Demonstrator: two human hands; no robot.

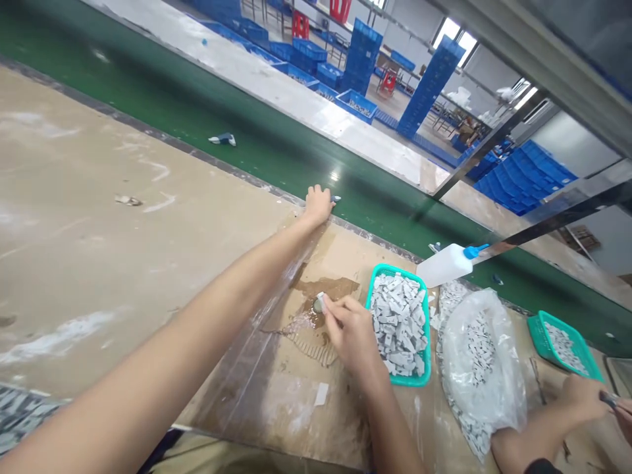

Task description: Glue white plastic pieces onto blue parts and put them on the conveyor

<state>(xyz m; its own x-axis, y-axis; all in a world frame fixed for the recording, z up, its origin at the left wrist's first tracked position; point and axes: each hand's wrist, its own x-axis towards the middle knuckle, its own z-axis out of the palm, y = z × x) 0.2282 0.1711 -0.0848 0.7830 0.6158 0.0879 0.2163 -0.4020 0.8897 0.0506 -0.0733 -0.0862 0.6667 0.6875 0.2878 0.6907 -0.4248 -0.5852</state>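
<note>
My left hand (318,205) is stretched out to the edge of the green conveyor belt (276,158), its fingers curled around a small blue-and-white piece (336,198) that sticks out on the far side. Low over the brown bench, my right hand (351,327) pinches a small light-grey plastic piece (320,300) between thumb and fingers. Beneath it are a small dark round spot and a wet brown stain (336,287) on the cardboard. Beside my right hand stands a teal basket (427,329) filled with similar pale pieces. One loose pale piece (321,394) lies nearer to me.
A white squeeze bottle (447,264) with a blue cap leans behind the basket. To the right are a clear plastic bag (508,362) of small parts, another teal basket (540,332) and a co-worker's hand (585,398). Another blue-and-white piece (223,139) lies on the belt.
</note>
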